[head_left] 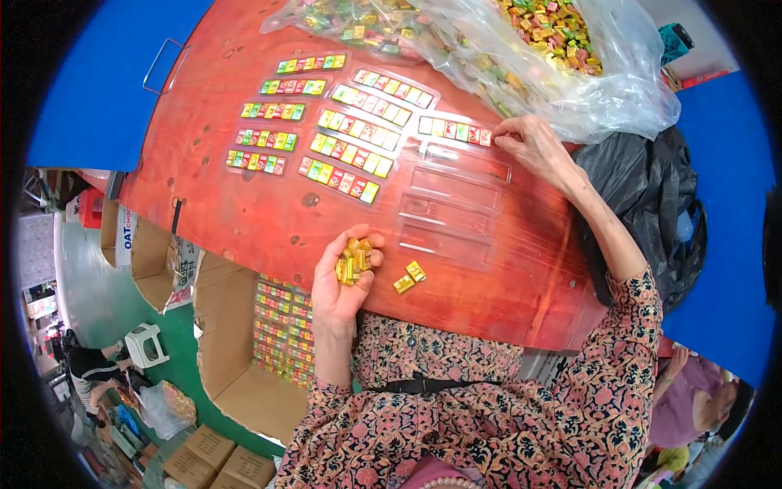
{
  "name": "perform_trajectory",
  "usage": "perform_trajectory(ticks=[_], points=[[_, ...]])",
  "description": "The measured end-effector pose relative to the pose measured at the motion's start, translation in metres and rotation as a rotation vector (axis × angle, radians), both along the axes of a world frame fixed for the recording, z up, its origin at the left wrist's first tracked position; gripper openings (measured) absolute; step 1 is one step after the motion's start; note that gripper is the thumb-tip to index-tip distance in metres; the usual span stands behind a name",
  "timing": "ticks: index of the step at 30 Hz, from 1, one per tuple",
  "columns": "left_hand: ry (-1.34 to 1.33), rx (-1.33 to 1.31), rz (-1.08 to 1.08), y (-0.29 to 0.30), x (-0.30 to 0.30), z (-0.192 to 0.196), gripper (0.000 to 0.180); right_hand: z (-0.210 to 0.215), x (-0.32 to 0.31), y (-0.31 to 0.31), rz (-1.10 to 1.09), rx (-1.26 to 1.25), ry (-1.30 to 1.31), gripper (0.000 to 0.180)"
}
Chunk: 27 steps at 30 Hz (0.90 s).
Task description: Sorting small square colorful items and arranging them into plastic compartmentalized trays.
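My left hand point(338, 281) is cupped palm up around a handful of small yellow-wrapped candies point(355, 259), just above the table's near edge. Farther right, my right hand point(533, 151) pinches at the right end of a row of wrapped candies point(454, 130), its fingertips at a red-and-white piece. That row fills the far slot of a clear plastic tray point(450, 213); the nearer slots hold nothing. A few loose yellow candies point(410, 277) lie on the table between my hands. What sits between the right fingertips is partly hidden.
Filled trays stand left of the clear one, in a middle column point(350, 147) and a left column point(269, 114). Large clear bags of candies point(554, 37) spread across the far side. A black plastic bag point(643, 196) lies at right. An open cardboard box point(228, 350) with packed trays stands below left.
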<state>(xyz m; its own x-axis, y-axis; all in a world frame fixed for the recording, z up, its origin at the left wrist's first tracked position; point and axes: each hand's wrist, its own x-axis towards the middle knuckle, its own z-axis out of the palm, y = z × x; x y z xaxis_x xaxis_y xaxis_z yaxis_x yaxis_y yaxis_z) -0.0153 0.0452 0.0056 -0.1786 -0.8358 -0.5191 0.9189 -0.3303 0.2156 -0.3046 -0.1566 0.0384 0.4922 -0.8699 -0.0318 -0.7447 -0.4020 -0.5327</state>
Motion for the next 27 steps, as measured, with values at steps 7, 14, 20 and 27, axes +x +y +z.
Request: perform_trajectory(ticks=[7, 14, 20, 27], points=[[-0.002, -0.002, 0.004, 0.000, 0.000, -0.002, 0.033, 0.012, -0.012, -0.005, -0.280, 0.671, -0.420, 0.028], [0.028, -0.002, 0.020, 0.001, 0.001, -0.002, 0.034, 0.016, -0.012, 0.004, -0.305, 0.861, -0.727, 0.027], [0.037, -0.026, 0.028, 0.001, 0.000, -0.003, 0.034, 0.001, -0.020, 0.001, -0.243, 0.425, -0.549, 0.020], [0.063, -0.044, 0.028, 0.003, 0.001, -0.009, 0.036, -0.004, -0.016, 0.004, -0.278, 0.267, -0.361, 0.017]])
